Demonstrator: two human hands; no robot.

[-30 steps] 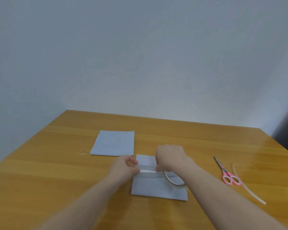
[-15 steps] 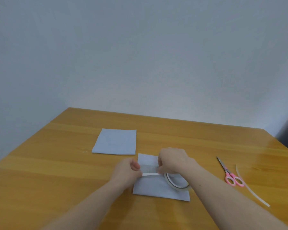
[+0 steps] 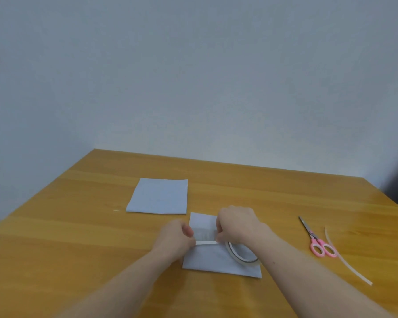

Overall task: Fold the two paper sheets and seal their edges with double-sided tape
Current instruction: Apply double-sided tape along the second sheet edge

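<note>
Tape point(image 3: 206, 243) pinched between both hands, over paper point(image 3: 216, 260)

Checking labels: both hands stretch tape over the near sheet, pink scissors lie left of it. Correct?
Wrong side. In the head view the pink scissors lie right of the near sheet, not left. The rest holds: left hand and right hand stretch tape over that sheet.
</note>
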